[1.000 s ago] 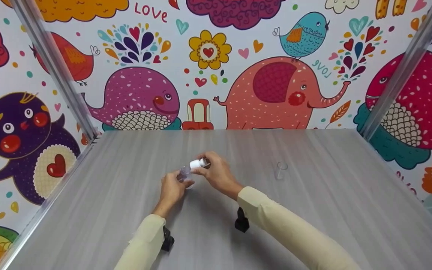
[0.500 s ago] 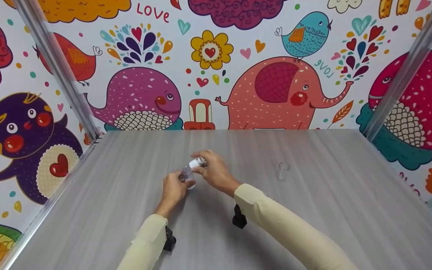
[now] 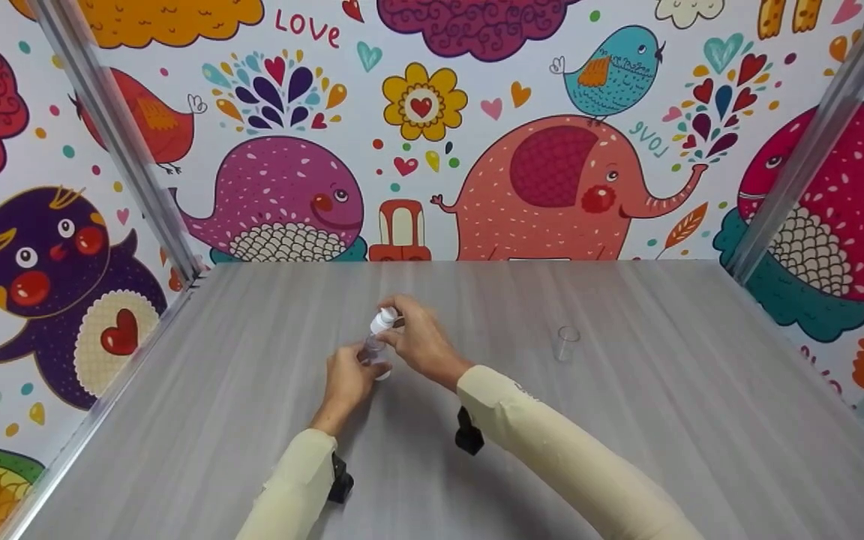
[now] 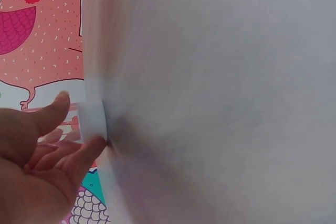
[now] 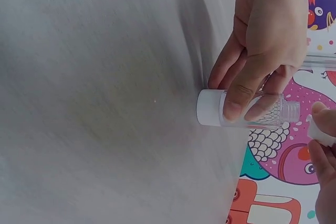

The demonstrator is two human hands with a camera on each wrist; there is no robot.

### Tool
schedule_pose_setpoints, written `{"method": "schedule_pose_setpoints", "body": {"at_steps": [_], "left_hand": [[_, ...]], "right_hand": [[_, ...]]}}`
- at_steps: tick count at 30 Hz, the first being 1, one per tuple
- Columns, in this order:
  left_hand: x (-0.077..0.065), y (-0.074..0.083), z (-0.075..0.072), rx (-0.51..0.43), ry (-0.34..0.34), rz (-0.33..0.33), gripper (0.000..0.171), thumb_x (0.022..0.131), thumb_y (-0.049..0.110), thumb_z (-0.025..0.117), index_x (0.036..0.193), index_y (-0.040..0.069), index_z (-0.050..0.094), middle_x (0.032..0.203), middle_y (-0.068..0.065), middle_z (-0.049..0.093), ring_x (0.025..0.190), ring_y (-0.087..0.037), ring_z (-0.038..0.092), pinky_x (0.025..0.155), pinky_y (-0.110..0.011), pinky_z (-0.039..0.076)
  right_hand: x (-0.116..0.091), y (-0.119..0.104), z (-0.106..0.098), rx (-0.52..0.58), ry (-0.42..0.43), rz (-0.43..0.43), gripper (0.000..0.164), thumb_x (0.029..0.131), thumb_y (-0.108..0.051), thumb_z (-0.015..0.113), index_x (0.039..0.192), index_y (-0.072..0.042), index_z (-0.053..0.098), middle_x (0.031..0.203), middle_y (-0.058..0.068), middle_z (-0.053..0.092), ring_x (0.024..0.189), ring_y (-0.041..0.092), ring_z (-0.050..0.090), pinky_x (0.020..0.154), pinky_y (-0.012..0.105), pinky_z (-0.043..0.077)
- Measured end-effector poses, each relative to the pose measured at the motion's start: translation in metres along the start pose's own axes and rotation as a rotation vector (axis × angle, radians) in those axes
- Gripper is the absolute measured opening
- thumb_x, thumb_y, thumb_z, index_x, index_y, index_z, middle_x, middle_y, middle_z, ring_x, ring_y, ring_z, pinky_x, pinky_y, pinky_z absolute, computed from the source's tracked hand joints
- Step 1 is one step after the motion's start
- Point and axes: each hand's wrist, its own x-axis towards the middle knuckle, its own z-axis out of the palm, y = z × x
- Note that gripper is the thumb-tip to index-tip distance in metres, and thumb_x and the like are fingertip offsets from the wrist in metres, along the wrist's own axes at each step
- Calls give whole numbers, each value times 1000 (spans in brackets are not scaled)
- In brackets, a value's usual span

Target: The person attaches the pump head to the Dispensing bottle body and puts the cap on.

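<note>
My left hand (image 3: 345, 376) grips a clear plastic bottle (image 3: 373, 343) around its body, low over the table. The right wrist view shows its white base (image 5: 210, 107) and bare threaded neck (image 5: 292, 112); in the left wrist view the white base (image 4: 92, 121) sits by my left fingers. Just above the neck, my right hand (image 3: 421, 339) pinches a white pump head (image 3: 382, 320) between thumb and fingers. In the right wrist view, a gap shows between this pump head (image 5: 320, 134) and the neck.
A small clear cylindrical cap (image 3: 565, 345) stands on the grey wood-grain table (image 3: 627, 420), to the right of my hands. A patterned wall (image 3: 417, 165) rises behind the table, with metal posts (image 3: 121, 142) at both back corners.
The pump head has turned from lying nearly sideways to tilted more upright over the neck, as my right hand shifted slightly left. My left hand and the bottle have stayed nearly still.
</note>
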Motion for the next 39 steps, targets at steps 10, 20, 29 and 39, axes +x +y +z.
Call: {"method": "schedule_pose_setpoints", "body": {"at_steps": [10, 20, 29, 39], "left_hand": [[-1, 0, 1, -35, -11, -34, 22, 80, 0, 77, 99, -9, 73, 102, -27, 74, 91, -34, 74, 77, -43, 60], [-1, 0, 0, 5, 4, -19, 22, 78, 1, 77, 98, -8, 73, 98, -25, 75, 90, -33, 73, 75, -44, 59], [0, -1, 0, 34, 25, 22, 13, 77, 2, 77, 87, -6, 72, 92, -21, 76, 93, -35, 72, 84, -49, 57], [1, -1, 1, 38, 29, 21, 17, 77, 2, 77, 90, -8, 73, 92, -22, 76, 92, -35, 73, 81, -48, 57]], "right_hand": [[2, 0, 6, -32, -49, -29, 54, 89, 0, 70, 140, -14, 58, 131, 9, 61, 115, 23, 67, 95, 29, 54], [3, 0, 13, -58, -111, -49, 58, 89, 9, 65, 143, -10, 55, 135, 11, 61, 124, 23, 62, 101, 30, 51], [2, 2, 14, -61, -116, -75, 55, 89, 9, 66, 141, -6, 56, 133, 14, 61, 122, 27, 62, 100, 34, 52], [3, 4, 14, -92, -140, -87, 55, 90, 8, 65, 140, -11, 58, 138, 11, 62, 126, 24, 61, 102, 32, 51]]}}
